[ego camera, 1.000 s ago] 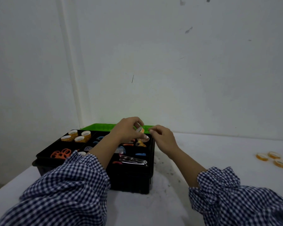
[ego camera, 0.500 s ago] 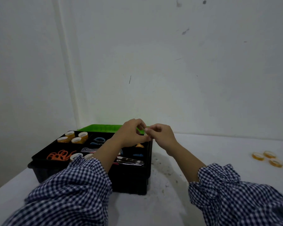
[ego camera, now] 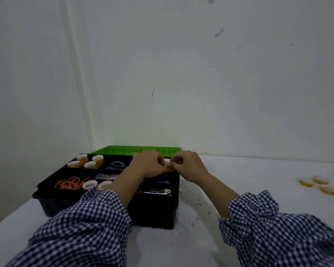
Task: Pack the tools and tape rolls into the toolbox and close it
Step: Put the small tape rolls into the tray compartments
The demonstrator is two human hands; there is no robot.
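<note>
A black toolbox [ego camera: 152, 212] with a green lid [ego camera: 135, 150] laid open behind it stands on the white table. Its tray holds several yellow tape rolls [ego camera: 86, 161], orange scissors [ego camera: 69, 183], blue scissors [ego camera: 116, 165], two more rolls [ego camera: 96, 185] and silver clippers [ego camera: 156, 191]. Above the tray's back right corner my left hand [ego camera: 149, 164] and my right hand [ego camera: 188, 166] meet. Their fingertips pinch a small tape roll [ego camera: 167, 161], which they mostly hide.
Three yellow tape rolls [ego camera: 317, 184] lie loose on the table at the far right. A white wall runs close behind the toolbox. The table's left edge falls away beside the box.
Both hands have sunk a little toward the tray's back right corner and drawn closer together around the small roll. The view has shifted slightly.
</note>
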